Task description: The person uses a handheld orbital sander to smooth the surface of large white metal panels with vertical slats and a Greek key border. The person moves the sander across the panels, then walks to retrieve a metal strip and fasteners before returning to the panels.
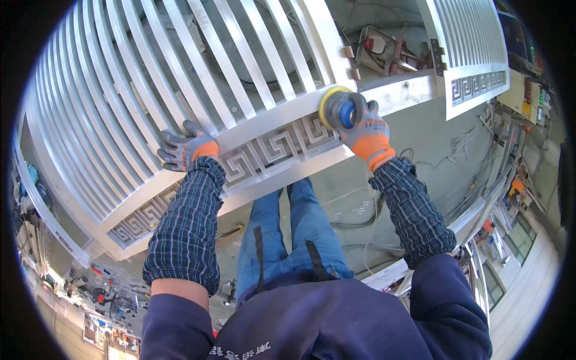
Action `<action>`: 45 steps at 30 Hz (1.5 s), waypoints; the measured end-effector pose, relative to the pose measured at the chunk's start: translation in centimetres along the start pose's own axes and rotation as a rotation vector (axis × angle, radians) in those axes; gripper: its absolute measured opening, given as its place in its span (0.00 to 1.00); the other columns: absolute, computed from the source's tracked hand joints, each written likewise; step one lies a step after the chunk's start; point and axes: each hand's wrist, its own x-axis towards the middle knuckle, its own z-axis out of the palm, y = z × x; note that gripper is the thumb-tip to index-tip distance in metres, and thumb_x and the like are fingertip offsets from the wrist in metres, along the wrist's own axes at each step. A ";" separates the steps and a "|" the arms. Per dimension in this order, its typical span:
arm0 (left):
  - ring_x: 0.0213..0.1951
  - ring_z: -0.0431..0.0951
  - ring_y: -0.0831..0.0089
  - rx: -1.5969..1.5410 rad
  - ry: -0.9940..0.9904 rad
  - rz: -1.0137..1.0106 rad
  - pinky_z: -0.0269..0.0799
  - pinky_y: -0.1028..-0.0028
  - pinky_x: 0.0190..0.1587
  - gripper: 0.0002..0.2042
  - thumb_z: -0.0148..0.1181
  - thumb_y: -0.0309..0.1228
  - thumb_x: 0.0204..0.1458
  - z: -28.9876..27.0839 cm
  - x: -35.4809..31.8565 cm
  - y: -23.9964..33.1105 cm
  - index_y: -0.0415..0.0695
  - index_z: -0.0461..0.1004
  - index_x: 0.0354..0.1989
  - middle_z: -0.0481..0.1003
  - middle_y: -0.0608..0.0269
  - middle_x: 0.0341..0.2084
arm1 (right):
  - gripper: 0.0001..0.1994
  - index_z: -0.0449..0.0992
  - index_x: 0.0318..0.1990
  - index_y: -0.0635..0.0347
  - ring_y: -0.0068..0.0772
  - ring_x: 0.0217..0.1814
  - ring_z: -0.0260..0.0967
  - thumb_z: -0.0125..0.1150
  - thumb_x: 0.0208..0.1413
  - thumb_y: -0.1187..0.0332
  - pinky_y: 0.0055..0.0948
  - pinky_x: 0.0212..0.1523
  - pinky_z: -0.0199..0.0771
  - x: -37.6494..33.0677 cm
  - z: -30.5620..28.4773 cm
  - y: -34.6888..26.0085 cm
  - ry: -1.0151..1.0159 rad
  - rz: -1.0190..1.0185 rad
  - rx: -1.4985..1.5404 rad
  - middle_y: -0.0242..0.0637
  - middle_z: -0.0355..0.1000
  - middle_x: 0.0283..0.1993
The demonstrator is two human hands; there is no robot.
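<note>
A silvery metal gate panel (240,129) with long parallel bars and a band of square spiral fretwork lies in front of me. My right hand (367,129), in a grey and orange work glove, is closed around a disc sander (345,113) with a blue body and a yellow-rimmed pad. The pad is tilted at the right end of the panel's cross rail, above the fretwork; its contact with the metal is partly hidden. My left hand (187,147), gloved alike, rests on the bars near the fretwork, its fingers apart and no tool in it.
Hinges (350,63) stick out from the panel's right edge. A second barred panel (477,54) stands at the upper right, joined by a pale metal beam (408,93). Beyond the gap sits a frame-like stand (387,51) with clutter. Cables (360,225) trail over the floor by my legs.
</note>
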 end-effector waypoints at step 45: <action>0.80 0.45 0.53 0.213 -0.389 -0.102 0.38 0.53 0.80 0.46 0.45 0.66 0.61 -1.7 0.9 0.8 0.44 0.51 0.79 0.53 0.50 0.78 | 0.41 0.68 0.66 0.63 0.55 0.57 0.78 0.75 0.47 0.52 0.43 0.56 0.81 1.9 -1.4 -0.4 -0.020 -0.089 -0.217 0.55 0.66 0.63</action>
